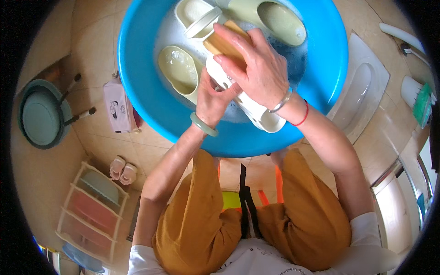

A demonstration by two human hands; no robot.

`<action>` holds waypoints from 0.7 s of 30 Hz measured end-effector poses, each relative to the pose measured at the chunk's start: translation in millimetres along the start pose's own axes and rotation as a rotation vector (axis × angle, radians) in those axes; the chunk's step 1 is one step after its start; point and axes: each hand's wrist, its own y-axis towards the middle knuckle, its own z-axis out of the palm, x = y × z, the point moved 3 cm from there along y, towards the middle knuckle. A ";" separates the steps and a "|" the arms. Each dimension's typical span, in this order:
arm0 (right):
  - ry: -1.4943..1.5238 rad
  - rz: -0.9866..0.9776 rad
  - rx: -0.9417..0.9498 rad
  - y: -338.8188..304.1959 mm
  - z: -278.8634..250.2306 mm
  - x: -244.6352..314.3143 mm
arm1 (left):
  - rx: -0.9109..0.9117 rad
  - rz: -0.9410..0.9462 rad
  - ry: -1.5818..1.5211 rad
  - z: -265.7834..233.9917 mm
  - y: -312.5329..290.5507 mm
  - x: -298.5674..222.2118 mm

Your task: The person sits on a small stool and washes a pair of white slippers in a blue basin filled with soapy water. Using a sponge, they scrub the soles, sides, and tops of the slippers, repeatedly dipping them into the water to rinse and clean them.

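Note:
A big blue basin [132, 59] of sudsy water stands in front of my knees. My left hand [214, 100] is wrapped round the side of a white clog [266, 120], which lies slantwise over the near part of the basin. In my right hand [266, 68] is a wooden-backed scrub brush [229, 42], held over the clog's far end; its bristles are hidden. Left of my hands a pale green clog [179, 68] sits in the foam. Another pale green clog [282, 23] and a cream strapped slipper [195, 14] lie at the far side.
A white squat toilet [360, 89] is set in the tiled floor on the right. To the left are a pale pink bag [120, 104], stacked grey-green basins [41, 114] and small pink shoes [123, 170] near a shelf rack [91, 206]. A green-bristled brush [422, 104] is far right.

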 end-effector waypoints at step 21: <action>0.352 0.234 0.032 -56.4 -27.2 -58.8 | 0.044 -0.057 0.046 -10.6 -10.9 -13.6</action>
